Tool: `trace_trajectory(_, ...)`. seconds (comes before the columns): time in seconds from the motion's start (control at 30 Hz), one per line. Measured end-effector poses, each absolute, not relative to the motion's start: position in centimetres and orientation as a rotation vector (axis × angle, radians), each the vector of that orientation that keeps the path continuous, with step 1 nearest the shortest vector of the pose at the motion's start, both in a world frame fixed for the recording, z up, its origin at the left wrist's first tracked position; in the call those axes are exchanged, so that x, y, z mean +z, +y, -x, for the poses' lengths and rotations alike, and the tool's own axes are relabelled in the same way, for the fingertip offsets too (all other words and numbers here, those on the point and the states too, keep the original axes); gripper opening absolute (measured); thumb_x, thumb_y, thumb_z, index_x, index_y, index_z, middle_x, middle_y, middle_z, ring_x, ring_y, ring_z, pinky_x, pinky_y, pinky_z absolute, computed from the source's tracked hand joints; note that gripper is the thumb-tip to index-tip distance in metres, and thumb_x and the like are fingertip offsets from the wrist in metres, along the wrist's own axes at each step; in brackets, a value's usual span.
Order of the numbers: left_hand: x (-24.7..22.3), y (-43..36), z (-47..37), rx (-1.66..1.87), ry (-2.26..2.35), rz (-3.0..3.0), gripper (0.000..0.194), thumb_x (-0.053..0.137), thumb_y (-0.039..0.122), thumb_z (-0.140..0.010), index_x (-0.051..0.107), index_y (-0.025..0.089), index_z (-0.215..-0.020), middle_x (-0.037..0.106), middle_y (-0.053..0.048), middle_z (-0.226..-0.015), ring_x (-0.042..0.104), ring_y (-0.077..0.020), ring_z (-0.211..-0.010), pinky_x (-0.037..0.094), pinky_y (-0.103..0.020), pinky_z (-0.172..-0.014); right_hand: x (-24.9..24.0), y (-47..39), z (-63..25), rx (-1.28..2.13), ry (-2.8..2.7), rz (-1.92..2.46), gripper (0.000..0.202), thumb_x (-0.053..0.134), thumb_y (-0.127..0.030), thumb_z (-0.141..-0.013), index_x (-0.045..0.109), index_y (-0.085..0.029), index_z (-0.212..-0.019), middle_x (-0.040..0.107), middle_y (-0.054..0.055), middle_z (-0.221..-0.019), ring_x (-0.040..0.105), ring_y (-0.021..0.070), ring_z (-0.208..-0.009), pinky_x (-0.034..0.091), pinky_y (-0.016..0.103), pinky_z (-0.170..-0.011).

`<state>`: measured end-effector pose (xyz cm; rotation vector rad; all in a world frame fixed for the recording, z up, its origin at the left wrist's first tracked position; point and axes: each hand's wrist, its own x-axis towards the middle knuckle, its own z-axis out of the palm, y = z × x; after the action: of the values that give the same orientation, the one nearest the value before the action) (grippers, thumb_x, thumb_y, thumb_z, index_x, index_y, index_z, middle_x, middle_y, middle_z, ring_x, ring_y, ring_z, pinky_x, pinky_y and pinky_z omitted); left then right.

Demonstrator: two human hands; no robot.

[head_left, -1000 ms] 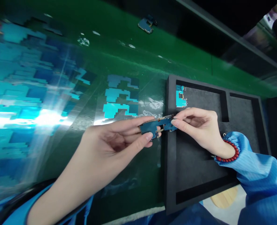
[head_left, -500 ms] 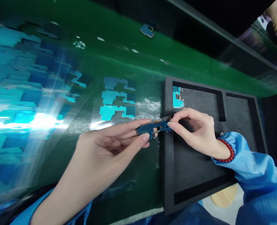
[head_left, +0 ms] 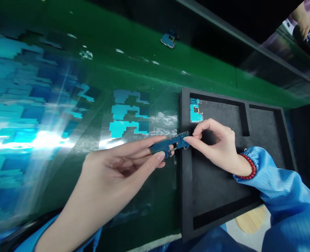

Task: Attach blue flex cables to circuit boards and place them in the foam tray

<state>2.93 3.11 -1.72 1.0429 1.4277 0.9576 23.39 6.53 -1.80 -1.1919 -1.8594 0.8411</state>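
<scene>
My left hand (head_left: pixel 128 171) holds a dark blue circuit board (head_left: pixel 161 145) by its left end, thumb on the face and fingers behind. The board is tilted, its right end raised over the rim of a black foam tray (head_left: pixel 185 196). At that right end is my right hand (head_left: pixel 215 143), closed in a pinch, its thumb tip on the board's face and its index finger close to the end. A light blue circuit board (head_left: pixel 196 113) lies in the tray's upper left corner, just beyond my right hand.
Three blue film cutouts (head_left: pixel 118 112) lie in a column left of the tray. Many overlapping blue sheets (head_left: pixel 10 94) cover the green table's left side under glare. Another circuit board (head_left: pixel 168 40) lies at the back, near a dark ledge. A co-worker's hand (head_left: pixel 304 22) shows top right.
My right thumb has slid slightly left onto the board's face, and its index finger now stands a little apart from it. The board's face has turned more toward me. The view has shifted slightly.
</scene>
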Motion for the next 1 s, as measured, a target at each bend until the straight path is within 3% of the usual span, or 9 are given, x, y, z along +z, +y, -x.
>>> trace_trajectory(0.23, -2.2, 3.2, -2.6, 0.875, 1.378, -0.975, 0.033, 0.079, 0.039, -0.065, 0.076, 0.029, -0.097, 0.078, 0.002, -0.074, 0.075, -0.0188, -0.064, 0.062, -0.023, -0.066, -2.5, 7.1, -23.8, 1.122, -1.62, 1.177, 0.01, 0.063, -0.025, -0.088, 0.066, -0.017, -0.093, 0.066, 0.002, -0.087, 0.062, 0.0092, -0.074, 0.053, 0.022, -0.069)
trace_trajectory(0.37, -3.1, 3.0, -2.7, 0.857, 1.289, -0.935, 0.04, 0.077, 0.05, -0.067, 0.076, 0.026, -0.099, 0.079, -0.001, -0.082, 0.075, -0.022, -0.065, 0.064, -0.026, -0.065, -1.5, 7.0, -24.1, 1.292, -1.795, 1.129, 0.016, 0.069, -0.031, -0.083, 0.07, -0.016, -0.085, 0.068, 0.002, -0.078, 0.061, 0.0092, -0.063, 0.052, 0.021, -0.06)
trace_trajectory(0.53, -3.3, 3.2, -2.5, 0.891, 1.141, -0.908, 0.078, 0.069, 0.06, -0.075, 0.044, 0.025, -0.14, 0.078, -0.003, -0.094, 0.074, -0.0267, -0.09, 0.064, -0.034, -0.076, 0.3, 8.2, -27.2, 1.332, -1.487, 1.42, 0.029, 0.073, -0.043, -0.078, 0.069, -0.014, -0.081, 0.063, 0.0, -0.059, 0.056, 0.0087, -0.051, 0.05, 0.022, -0.055)
trace_trajectory(0.67, -3.3, 3.2, -2.2, 0.927, 1.161, -0.951, 0.059, 0.063, 0.061, -0.079, 0.053, 0.029, -0.128, 0.078, -0.002, -0.093, 0.073, -0.0253, -0.089, 0.063, -0.032, -0.077, 0.4, 9.1, -31.0, 1.213, -1.346, 1.612, 0.038, 0.074, -0.049, -0.074, 0.067, -0.014, -0.086, 0.065, 0.002, -0.063, 0.061, 0.0107, -0.057, 0.053, 0.026, -0.064)
trace_trajectory(0.8, -3.5, 3.2, -1.8, 0.863, 1.16, -1.05, 0.044, 0.062, 0.061, -0.079, 0.062, 0.032, -0.112, 0.078, -0.001, -0.095, 0.073, -0.0244, -0.088, 0.061, -0.028, -0.077, 0.0, 10.0, -33.3, 1.062, -1.589, 1.654, 0.035, 0.068, -0.049, -0.079, 0.066, -0.014, -0.083, 0.065, 0.002, -0.064, 0.059, 0.0117, -0.056, 0.05, 0.026, -0.06)
trace_trajectory(0.9, -3.4, 3.2, -2.0, 0.864, 1.221, -1.05, 0.044, 0.064, 0.064, -0.076, 0.065, 0.031, -0.106, 0.078, -0.001, -0.092, 0.073, -0.0257, -0.083, 0.061, -0.03, -0.076, 0.1, 11.7, -33.8, 0.828, -2.012, 1.536, 0.025, 0.061, -0.04, -0.088, 0.069, -0.016, -0.086, 0.07, 0.005, -0.081, 0.063, 0.0154, -0.071, 0.05, 0.028, -0.07)
trace_trajectory(1.0, -2.8, 3.5, -2.5, 0.914, 1.251, -1.028, 0.049, 0.065, 0.067, -0.07, 0.066, 0.029, -0.101, 0.078, -0.003, -0.086, 0.073, -0.026, -0.077, 0.061, -0.032, -0.073, 0.2, 13.7, -33.5, 0.452, -2.549, 1.324, 0.027, 0.046, -0.03, -0.098, 0.07, -0.019, -0.097, 0.071, 0.008, -0.098, 0.066, 0.0197, -0.091, 0.05, 0.032, -0.083)
